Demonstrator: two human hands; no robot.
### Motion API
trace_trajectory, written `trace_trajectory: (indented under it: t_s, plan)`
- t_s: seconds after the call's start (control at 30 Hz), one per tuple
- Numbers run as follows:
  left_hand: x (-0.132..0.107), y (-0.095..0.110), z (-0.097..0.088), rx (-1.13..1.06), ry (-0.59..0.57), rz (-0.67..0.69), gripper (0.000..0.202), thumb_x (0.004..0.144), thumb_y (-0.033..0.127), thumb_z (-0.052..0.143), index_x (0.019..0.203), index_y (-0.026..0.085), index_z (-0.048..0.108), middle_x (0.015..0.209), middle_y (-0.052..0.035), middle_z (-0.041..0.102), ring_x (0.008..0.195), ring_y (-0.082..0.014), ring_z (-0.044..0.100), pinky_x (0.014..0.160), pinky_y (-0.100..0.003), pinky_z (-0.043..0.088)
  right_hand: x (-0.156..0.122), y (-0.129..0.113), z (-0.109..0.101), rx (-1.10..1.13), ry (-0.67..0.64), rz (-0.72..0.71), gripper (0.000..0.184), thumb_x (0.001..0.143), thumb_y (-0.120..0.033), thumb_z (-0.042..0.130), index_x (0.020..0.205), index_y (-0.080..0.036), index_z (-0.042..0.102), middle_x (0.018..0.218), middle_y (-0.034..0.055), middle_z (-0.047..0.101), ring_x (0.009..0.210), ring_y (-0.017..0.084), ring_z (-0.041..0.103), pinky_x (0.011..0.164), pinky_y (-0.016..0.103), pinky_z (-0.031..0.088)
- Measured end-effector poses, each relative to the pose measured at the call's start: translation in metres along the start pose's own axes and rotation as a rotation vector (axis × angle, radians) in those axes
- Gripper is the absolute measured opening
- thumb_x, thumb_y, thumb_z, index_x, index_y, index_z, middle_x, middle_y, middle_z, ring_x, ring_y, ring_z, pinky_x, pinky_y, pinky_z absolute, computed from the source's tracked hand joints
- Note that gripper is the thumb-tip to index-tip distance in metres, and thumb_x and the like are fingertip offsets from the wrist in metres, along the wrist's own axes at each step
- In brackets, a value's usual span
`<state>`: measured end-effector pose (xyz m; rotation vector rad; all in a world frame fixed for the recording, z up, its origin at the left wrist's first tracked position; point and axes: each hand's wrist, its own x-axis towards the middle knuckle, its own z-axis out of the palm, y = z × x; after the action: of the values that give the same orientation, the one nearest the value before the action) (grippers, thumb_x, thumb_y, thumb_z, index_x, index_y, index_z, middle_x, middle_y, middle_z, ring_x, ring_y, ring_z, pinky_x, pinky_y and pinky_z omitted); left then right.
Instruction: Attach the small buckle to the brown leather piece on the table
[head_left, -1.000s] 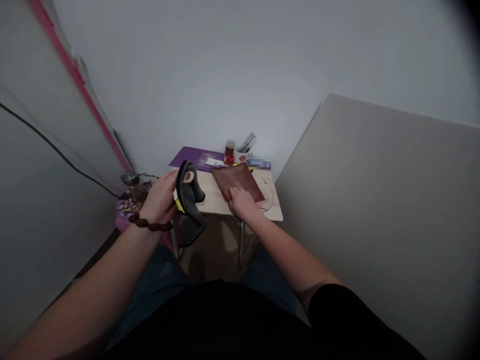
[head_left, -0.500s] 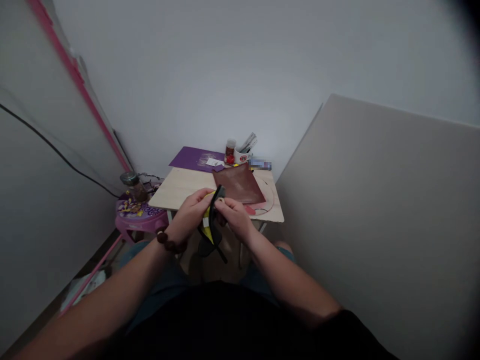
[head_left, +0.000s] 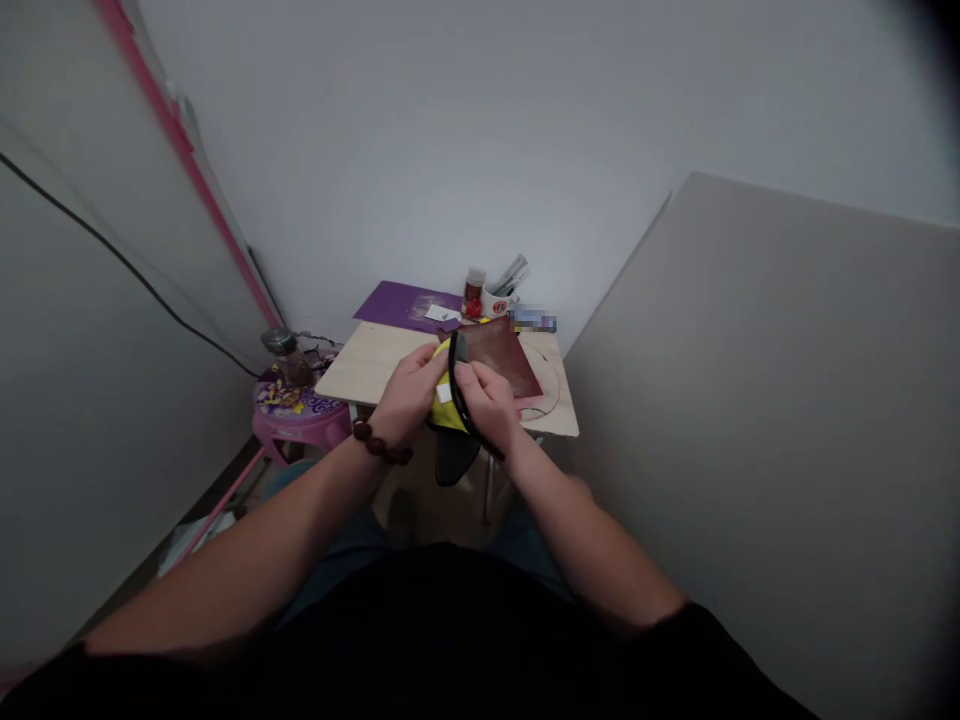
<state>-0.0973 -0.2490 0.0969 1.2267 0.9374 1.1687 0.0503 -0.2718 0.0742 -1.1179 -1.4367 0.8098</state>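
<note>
A yellow-and-black soft item [head_left: 451,416] with dark edging and a small white label is up between my hands, over the table's front edge. A black flap of it hangs below. My left hand [head_left: 410,397] is closed on its left side, thumb on top. At its dark edge, my right hand [head_left: 489,402] is closed too, fingers bent around the border. Parts of the item are hidden behind my fingers, so its exact kind is unclear. Just behind it, a brown leather-like sheet [head_left: 506,355] lies on the wooden table [head_left: 367,360].
At the table's back stand a white mug [head_left: 498,304] with tools in it and a red-brown jar [head_left: 474,288]. A purple sheet [head_left: 397,304] lies back left. To the left, a purple stool [head_left: 300,428] carries a lidded glass jar [head_left: 287,357]. A pale panel [head_left: 750,400] rises on the right.
Both hands have lifted the item slightly, and its yellow face now shows more. My right hand has shifted along the dark edge. The whole view has also moved a little.
</note>
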Motion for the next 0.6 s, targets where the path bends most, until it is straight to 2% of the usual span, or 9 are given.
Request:
trace_trajectory:
  t_s: [0.07, 0.23, 0.3, 0.4, 0.47, 0.6]
  plan:
    - [-0.001, -0.001, 0.001, -0.017, -0.014, -0.011, 0.049, 0.096, 0.068, 0.079, 0.107, 0.02, 0.073, 0.09, -0.003, 0.075, 0.079, -0.0216, 0.065, 0.066, -0.032, 0.048, 0.002, -0.001, -0.002, -0.063, 0.003, -0.023, 0.05, 0.106, -0.061, 0.062, 0.072, -0.026, 0.051, 0.071, -0.0034, 0.05, 0.072, 0.017, 0.046, 0.068, 0.033, 0.033]
    - [-0.01, -0.008, -0.006, -0.042, -0.158, 0.022, 0.049, 0.09, 0.053, 0.09, 0.124, 0.022, 0.072, 0.091, 0.0008, 0.074, 0.076, -0.0183, 0.064, 0.068, -0.03, 0.053, -0.003, -0.003, -0.002, 0.024, 0.084, 0.024, 0.05, 0.108, -0.06, 0.057, 0.073, -0.027, 0.05, 0.071, -0.0026, 0.05, 0.072, 0.018, 0.046, 0.067, 0.034, 0.034]
    - [-0.01, -0.01, -0.008, -0.035, -0.134, 0.033, 0.046, 0.09, 0.053, 0.09, 0.119, 0.022, 0.072, 0.092, 0.0001, 0.075, 0.076, -0.0185, 0.065, 0.068, -0.03, 0.053, -0.007, -0.002, -0.001, -0.009, 0.078, 0.003, 0.048, 0.109, -0.059, 0.058, 0.074, -0.026, 0.051, 0.072, -0.0025, 0.052, 0.073, 0.018, 0.046, 0.068, 0.034, 0.034]
    - [-0.007, -0.012, -0.006, -0.023, -0.026, 0.015, 0.045, 0.093, 0.062, 0.086, 0.104, 0.021, 0.073, 0.087, -0.0013, 0.075, 0.074, -0.0192, 0.064, 0.065, -0.03, 0.052, -0.009, 0.0, 0.002, -0.064, 0.038, -0.012, 0.047, 0.109, -0.058, 0.06, 0.075, -0.026, 0.053, 0.073, -0.0024, 0.054, 0.075, 0.018, 0.048, 0.069, 0.034, 0.034]
    - [-0.006, -0.012, -0.003, -0.037, -0.015, -0.03, 0.048, 0.094, 0.066, 0.083, 0.105, 0.021, 0.074, 0.088, -0.0025, 0.077, 0.074, -0.0201, 0.065, 0.064, -0.031, 0.052, -0.009, -0.001, 0.002, -0.034, 0.046, 0.014, 0.046, 0.108, -0.058, 0.061, 0.075, -0.026, 0.054, 0.074, -0.002, 0.053, 0.075, 0.018, 0.049, 0.069, 0.033, 0.035]
    - [-0.01, -0.009, 0.001, -0.052, -0.15, -0.029, 0.053, 0.093, 0.062, 0.084, 0.124, 0.021, 0.073, 0.099, -0.0045, 0.081, 0.084, -0.0233, 0.072, 0.073, -0.032, 0.057, -0.01, -0.004, 0.0, 0.083, 0.131, 0.064, 0.046, 0.106, -0.059, 0.058, 0.074, -0.027, 0.05, 0.071, -0.0027, 0.047, 0.07, 0.017, 0.043, 0.065, 0.033, 0.034]
